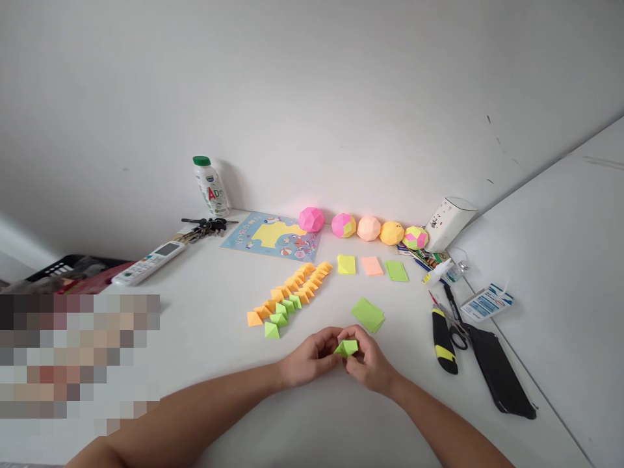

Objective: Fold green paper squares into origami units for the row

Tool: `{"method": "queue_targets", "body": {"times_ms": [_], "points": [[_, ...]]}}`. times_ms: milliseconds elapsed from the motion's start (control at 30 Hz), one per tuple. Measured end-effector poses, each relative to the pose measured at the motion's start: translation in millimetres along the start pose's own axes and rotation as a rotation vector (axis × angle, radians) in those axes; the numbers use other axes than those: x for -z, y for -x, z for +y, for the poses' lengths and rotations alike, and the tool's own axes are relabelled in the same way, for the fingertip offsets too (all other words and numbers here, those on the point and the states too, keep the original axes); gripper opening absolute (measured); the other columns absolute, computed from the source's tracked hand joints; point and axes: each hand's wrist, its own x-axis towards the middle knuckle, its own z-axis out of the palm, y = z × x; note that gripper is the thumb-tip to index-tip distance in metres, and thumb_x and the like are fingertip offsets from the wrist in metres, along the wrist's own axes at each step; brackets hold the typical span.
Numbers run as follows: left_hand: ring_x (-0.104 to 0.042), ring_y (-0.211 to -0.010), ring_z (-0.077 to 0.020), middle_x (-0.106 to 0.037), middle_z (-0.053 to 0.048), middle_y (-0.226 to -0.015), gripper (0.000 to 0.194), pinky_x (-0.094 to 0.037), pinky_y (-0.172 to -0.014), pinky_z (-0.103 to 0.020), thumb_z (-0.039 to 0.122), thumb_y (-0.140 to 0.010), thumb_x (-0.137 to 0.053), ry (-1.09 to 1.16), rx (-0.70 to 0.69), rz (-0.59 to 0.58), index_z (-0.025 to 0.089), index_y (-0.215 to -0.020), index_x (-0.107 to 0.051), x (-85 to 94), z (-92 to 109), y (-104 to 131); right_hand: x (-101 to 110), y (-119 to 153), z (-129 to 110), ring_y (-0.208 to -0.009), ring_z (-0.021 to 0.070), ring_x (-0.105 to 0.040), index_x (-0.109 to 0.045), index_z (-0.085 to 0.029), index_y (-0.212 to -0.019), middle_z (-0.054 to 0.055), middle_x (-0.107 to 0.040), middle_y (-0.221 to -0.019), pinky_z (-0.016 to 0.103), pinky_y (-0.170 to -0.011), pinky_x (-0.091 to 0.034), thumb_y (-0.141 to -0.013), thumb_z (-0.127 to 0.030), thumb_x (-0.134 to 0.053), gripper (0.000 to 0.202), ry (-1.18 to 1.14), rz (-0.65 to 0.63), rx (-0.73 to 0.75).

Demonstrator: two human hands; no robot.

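Between my fingertips is a small folded green paper piece (348, 348). My left hand (312, 359) pinches its left side, and my right hand (371, 364) is closed around its right side. Just beyond my hands lies a short stack of green paper sheets (368, 315). To the left, rows of folded orange paper pieces (292, 284) run diagonally away, with several folded green paper pieces (279, 318) at their near end. Farther back sit small yellow (346, 264), peach (373, 266) and green (396, 271) paper stacks.
Several faceted paper balls (369, 228) line the wall beside a blue printed card (273, 237). A bottle (211, 186), keys (207, 227) and a remote (149, 263) are on the left. On the right lie a cutter (444, 341), scissors (458, 335), a glue bottle (437, 273) and a black pouch (500, 370).
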Motion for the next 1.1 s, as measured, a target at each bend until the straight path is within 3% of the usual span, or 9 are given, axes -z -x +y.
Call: {"method": "queue_targets", "body": {"times_ms": [167, 433, 600, 733, 933, 1100], "points": [[-0.039, -0.05, -0.0057, -0.048, 0.004, -0.066, 0.035, -0.031, -0.048, -0.02, 0.03, -0.08, -0.057, 0.026, 0.04, -0.026, 0.016, -0.112, -0.049, 0.5, -1.2, -1.1, -0.6, -0.3, 0.1, -0.051, 0.0068, -0.038, -0.045, -0.022, -0.096, -0.003, -0.048, -0.074, 0.018, -0.046, -0.032, -0.064, -0.004, -0.049, 0.037, 0.027, -0.001, 0.016], [-0.038, -0.046, -0.0051, -0.052, 0.004, -0.065, 0.037, -0.031, -0.046, -0.02, 0.018, -0.075, -0.056, 0.077, 0.068, -0.003, 0.015, -0.111, -0.049, 4.8, -6.6, -1.8, 0.6, 0.3, -2.0, -0.052, 0.0083, -0.043, -0.044, -0.022, -0.104, -0.004, -0.051, -0.07, 0.021, -0.049, -0.038, -0.071, -0.01, -0.052, 0.036, 0.036, -0.051, 0.071], [-0.041, -0.049, -0.0062, -0.052, 0.003, -0.066, 0.038, -0.033, -0.047, -0.02, 0.025, -0.078, -0.057, 0.084, 0.043, 0.017, 0.016, -0.114, -0.047, 4.0, -8.5, -2.7, 0.9, -1.9, 0.7, -0.052, 0.0101, -0.051, -0.053, -0.018, -0.089, -0.003, -0.054, -0.062, 0.022, -0.049, -0.044, -0.08, -0.023, -0.054, 0.011, 0.047, 0.078, 0.059], [-0.046, -0.055, -0.008, -0.056, 0.0, -0.074, 0.041, -0.037, -0.048, -0.02, 0.036, -0.081, -0.056, 0.092, 0.033, 0.058, 0.017, -0.115, -0.043, 1.4, -6.8, -3.4, 0.6, -2.9, -2.8, -0.053, 0.0125, -0.058, -0.058, -0.017, -0.082, 0.0, -0.06, -0.062, 0.023, -0.05, -0.049, -0.08, -0.028, -0.057, 0.011, 0.03, 0.173, 0.074], [-0.049, -0.056, -0.0091, -0.052, 0.001, -0.068, 0.033, -0.04, -0.045, -0.02, 0.048, -0.081, -0.053, 0.052, 0.03, 0.127, 0.015, -0.084, -0.05, -1.2, -1.7, -6.0, 0.2, -2.2, -8.5, -0.055, 0.0137, -0.061, -0.063, -0.017, -0.088, 0.003, -0.064, -0.067, 0.024, -0.049, -0.051, -0.081, -0.03, -0.056, 0.016, 0.069, 0.194, 0.153], [-0.048, -0.044, -0.0079, -0.053, 0.004, -0.057, 0.036, -0.038, -0.04, -0.02, 0.052, -0.078, -0.054, 0.119, 0.081, 0.221, 0.018, -0.076, -0.043, -0.3, -3.5, -9.6, -1.0, -1.8, -3.3, -0.056, 0.0138, -0.062, -0.066, -0.015, -0.087, 0.003, -0.065, -0.067, 0.024, -0.051, -0.051, -0.082, -0.027, -0.055, 0.017, 0.137, 0.18, 0.197]]}}
